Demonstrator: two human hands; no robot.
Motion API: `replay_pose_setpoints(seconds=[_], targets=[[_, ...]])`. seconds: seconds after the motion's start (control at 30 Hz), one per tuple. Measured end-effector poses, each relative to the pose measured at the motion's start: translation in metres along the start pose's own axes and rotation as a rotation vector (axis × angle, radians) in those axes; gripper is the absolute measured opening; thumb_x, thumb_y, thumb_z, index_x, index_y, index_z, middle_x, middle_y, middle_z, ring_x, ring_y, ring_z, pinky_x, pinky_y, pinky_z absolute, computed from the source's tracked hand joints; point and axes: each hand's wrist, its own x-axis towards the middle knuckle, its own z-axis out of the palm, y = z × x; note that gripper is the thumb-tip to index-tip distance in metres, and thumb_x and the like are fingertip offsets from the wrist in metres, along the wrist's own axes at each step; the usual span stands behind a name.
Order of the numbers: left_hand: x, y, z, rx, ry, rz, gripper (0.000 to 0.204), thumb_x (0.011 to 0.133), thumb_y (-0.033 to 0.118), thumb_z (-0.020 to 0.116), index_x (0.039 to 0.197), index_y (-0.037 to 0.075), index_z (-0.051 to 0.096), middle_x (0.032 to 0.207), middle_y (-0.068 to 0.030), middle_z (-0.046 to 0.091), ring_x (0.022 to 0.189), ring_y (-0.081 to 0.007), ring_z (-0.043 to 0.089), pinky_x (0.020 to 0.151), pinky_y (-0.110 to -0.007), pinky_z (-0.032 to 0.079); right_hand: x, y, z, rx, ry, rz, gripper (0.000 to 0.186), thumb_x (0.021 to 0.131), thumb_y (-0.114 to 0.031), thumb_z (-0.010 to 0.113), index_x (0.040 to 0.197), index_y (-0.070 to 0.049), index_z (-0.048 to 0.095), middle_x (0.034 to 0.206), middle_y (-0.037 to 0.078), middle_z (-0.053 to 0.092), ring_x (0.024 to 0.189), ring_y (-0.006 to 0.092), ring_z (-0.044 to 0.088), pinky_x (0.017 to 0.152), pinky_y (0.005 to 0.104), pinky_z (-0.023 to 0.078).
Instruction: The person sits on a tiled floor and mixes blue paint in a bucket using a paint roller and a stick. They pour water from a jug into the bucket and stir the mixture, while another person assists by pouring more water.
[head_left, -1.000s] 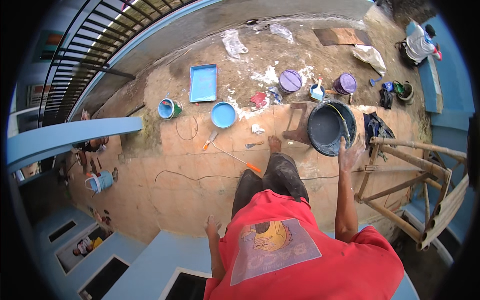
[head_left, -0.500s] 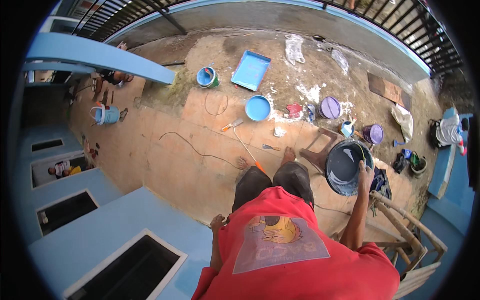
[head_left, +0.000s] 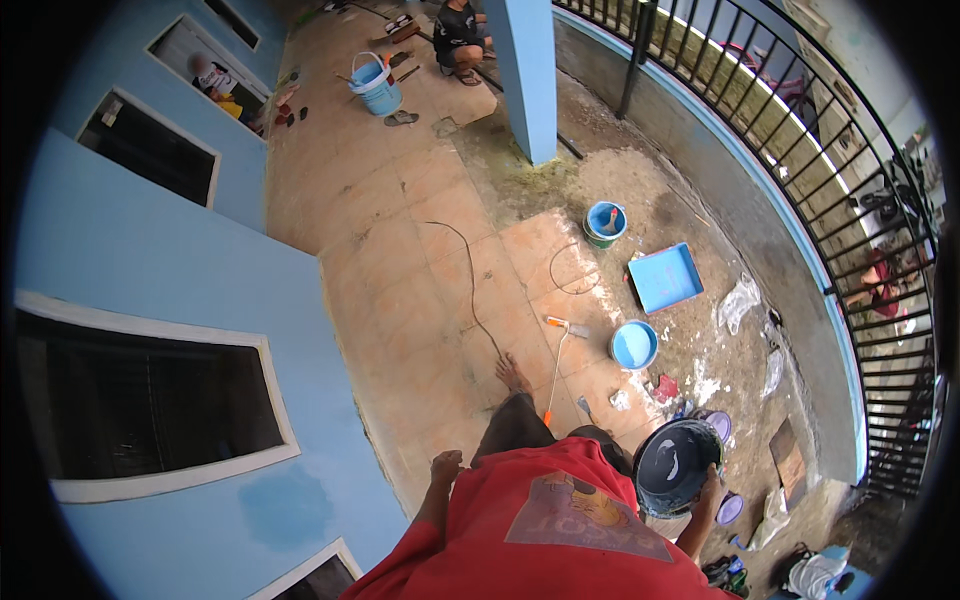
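I am seeing the right hand [head_left: 708, 487] gripping the rim of the dark bucket [head_left: 677, 467], just beside the red shirt [head_left: 560, 530]. The left hand [head_left: 446, 466] is hanging closed in a loose fist, holding nothing. Beyond the bucket, a paint roller [head_left: 556, 352] is lying on the tiles.

dark bucket [head_left: 678, 465], blue tray [head_left: 665, 277], red shirt [head_left: 560, 540]

Glossy dark plastic bucket [head_left: 678, 466]; rough, stained tiled floor [head_left: 400, 260].
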Motion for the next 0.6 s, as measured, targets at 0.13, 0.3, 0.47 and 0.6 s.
replay_pose_setpoints(seconds=[0.13, 0.3, 0.47, 0.6], targets=[[0.083, -0.018, -0.080, -0.087, 0.015, 0.057, 0.036, 0.096, 0.028, 0.066, 0.123, 0.006, 0.071, 0.107, -0.0114, 0.074, 0.082, -0.0232, 0.074, 0.071, -0.039, 0.060, -0.014, -0.055, 0.104, 0.070, -0.103, -0.099, 0.038, 0.097, -0.049, 0.069, 0.079, -0.016, 0.065, 0.061, -0.005, 0.048, 0.045, 0.0104, 0.041, 0.042, 0.0300, 0.030], [0.126, 0.072, -0.153, -0.438, 0.193, -0.140, 0.032, 0.100, 0.029, 0.062, 0.125, 0.009, 0.067, 0.112, -0.0109, 0.073, 0.088, -0.0261, 0.074, 0.073, -0.043, 0.058, -0.134, -0.206, 0.241, -0.131, -0.033, -0.295, 0.040, 0.096, -0.049, 0.070, 0.085, -0.010, 0.071, 0.063, -0.006, 0.047, 0.052, 0.0089, 0.042, 0.046, 0.0298, 0.031], [0.194, 0.154, -0.222, -0.576, 0.280, -0.003, 0.037, 0.103, 0.033, 0.061, 0.130, 0.007, 0.064, 0.120, -0.0123, 0.070, 0.100, -0.0295, 0.074, 0.082, -0.045, 0.057, -0.223, -0.330, 0.387, -0.285, -0.207, -0.481, 0.041, 0.096, -0.047, 0.071, 0.089, -0.006, 0.072, 0.062, -0.007, 0.042, 0.051, 0.0075, 0.038, 0.047, 0.0290, 0.027], [0.247, 0.229, -0.248, -0.587, 0.222, -0.045, 0.044, 0.104, 0.036, 0.060, 0.138, 0.007, 0.060, 0.126, -0.0158, 0.069, 0.106, -0.0333, 0.072, 0.092, -0.050, 0.055, -0.265, -0.408, 0.518, -0.253, -0.419, -0.572, 0.045, 0.097, -0.049, 0.070, 0.091, -0.005, 0.072, 0.062, -0.007, 0.044, 0.051, 0.0064, 0.037, 0.048, 0.0289, 0.026]])
